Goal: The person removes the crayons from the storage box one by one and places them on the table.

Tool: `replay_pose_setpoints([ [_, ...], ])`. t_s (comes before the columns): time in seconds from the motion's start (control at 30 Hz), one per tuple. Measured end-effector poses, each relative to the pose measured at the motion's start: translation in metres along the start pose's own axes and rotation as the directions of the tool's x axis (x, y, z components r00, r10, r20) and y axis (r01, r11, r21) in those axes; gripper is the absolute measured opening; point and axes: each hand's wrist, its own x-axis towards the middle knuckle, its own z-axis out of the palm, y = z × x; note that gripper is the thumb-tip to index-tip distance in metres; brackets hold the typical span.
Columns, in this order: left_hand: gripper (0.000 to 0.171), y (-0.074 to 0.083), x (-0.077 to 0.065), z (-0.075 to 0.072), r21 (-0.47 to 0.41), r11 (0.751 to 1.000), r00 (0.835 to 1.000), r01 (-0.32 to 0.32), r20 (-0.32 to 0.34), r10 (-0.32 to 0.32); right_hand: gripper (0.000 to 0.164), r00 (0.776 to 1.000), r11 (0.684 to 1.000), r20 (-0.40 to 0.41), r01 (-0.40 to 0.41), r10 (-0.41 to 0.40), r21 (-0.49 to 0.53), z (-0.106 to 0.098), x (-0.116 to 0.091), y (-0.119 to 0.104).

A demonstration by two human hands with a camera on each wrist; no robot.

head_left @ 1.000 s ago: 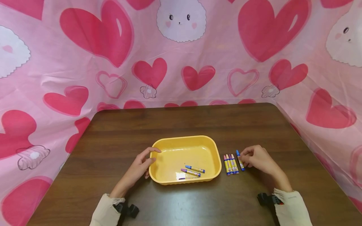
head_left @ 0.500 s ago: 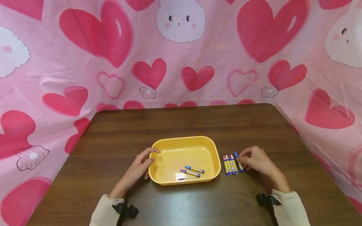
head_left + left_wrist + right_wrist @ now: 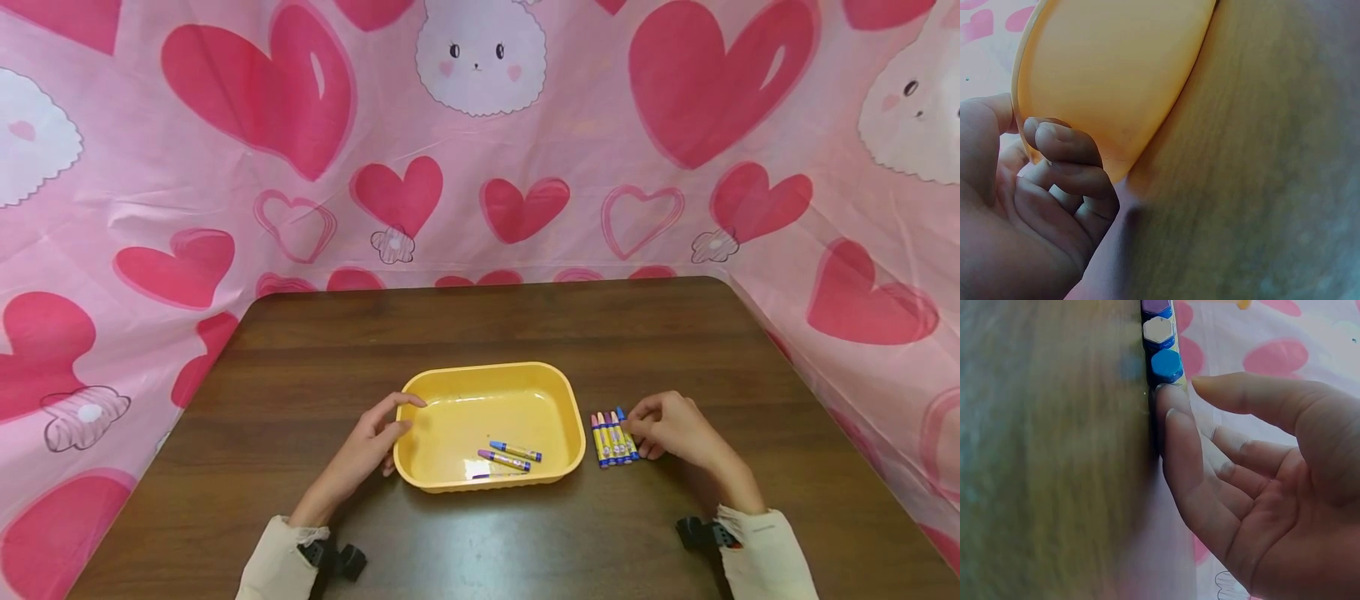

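Observation:
My left hand (image 3: 372,433) grips the left rim of a yellow plastic tray (image 3: 487,367), its thumb and fingers on either side of the wall; the left wrist view shows the tray wall (image 3: 1116,56) rising from the curled fingers. Beside the tray's right side, several crayons lie in a row (image 3: 611,437), tips away from me. At the row's right end is a blue crayon (image 3: 1166,364), partly covered by my right hand (image 3: 675,429). The right fingertips (image 3: 1179,428) touch its outer side, with the thumb extended just above. Inside the tray lie a light blue crayon (image 3: 515,451) and a mauve crayon (image 3: 504,460).
A dark thin shape (image 3: 498,476) shows low inside the tray, partly hidden by the front wall. The brown wooden table (image 3: 480,325) reaches back to a pink cloth (image 3: 465,200) printed with hearts. Both wrists carry black camera mounts (image 3: 705,533).
My right hand has moved left, sliding the blue crayon across the table from a small gap to right against the row. The left hand and the tray stay as they were.

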Motion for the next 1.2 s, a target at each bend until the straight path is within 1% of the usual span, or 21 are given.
replay_pose_setpoints([
  [0.33,0.028,0.0,0.0,0.0,-0.004,1.0,1.0,0.008,-0.008,-0.008,0.014,1.0,1.0,-0.023,0.011,-0.012,-0.018,0.001,0.001,-0.001],
  [0.7,0.029,-0.002,0.0,0.001,-0.005,1.0,1.0,-0.01,-0.003,0.01,0.015,0.999,0.999,-0.022,0.035,-0.035,-0.005,0.002,-0.002,0.0],
  [0.77,0.029,-0.002,0.0,0.001,-0.003,1.0,1.0,-0.011,-0.004,0.011,0.014,0.997,0.998,-0.051,0.057,-0.058,-0.03,0.002,-0.002,-0.002],
  [0.83,0.028,-0.001,0.0,0.0,0.0,1.0,1.0,-0.009,-0.009,0.009,0.012,0.989,0.994,-0.106,0.094,-0.1,-0.064,0.003,-0.004,-0.008],
  [0.87,0.028,-0.001,0.0,0.0,0.001,1.0,1.0,-0.005,-0.01,0.005,0.01,0.981,0.989,-0.142,0.122,-0.132,-0.08,0.005,-0.005,-0.012],
  [0.9,0.028,-0.001,-0.001,0.0,0.002,1.0,1.0,-0.001,-0.012,0.001,0.009,0.968,0.982,-0.181,0.158,-0.174,-0.1,0.008,-0.007,-0.017],
  [0.97,0.028,0.0,-0.001,0.0,0.004,1.0,1.0,0.006,-0.01,-0.006,0.006,0.929,0.96,-0.247,0.246,-0.274,-0.137,0.018,-0.011,-0.03],
  [1.03,0.028,0.001,-0.001,0.001,0.006,1.0,1.0,0.009,-0.005,-0.009,0.008,0.884,0.924,-0.274,0.346,-0.378,-0.16,0.031,-0.015,-0.045],
  [1.07,0.028,0.001,-0.001,0.001,0.006,1.0,1.0,0.011,-0.004,-0.011,0.01,0.858,0.899,-0.27,0.401,-0.437,-0.177,0.039,-0.015,-0.052],
  [1.13,0.028,0.002,0.0,0.002,0.004,1.0,1.0,0.009,-0.009,-0.009,0.014,0.815,0.842,-0.223,0.491,-0.534,-0.221,0.055,-0.014,-0.066],
  [1.2,0.028,0.002,0.0,0.002,0.003,1.0,1.0,0.007,-0.017,-0.007,0.017,0.784,0.789,-0.15,0.558,-0.603,-0.255,0.07,-0.011,-0.078],
])
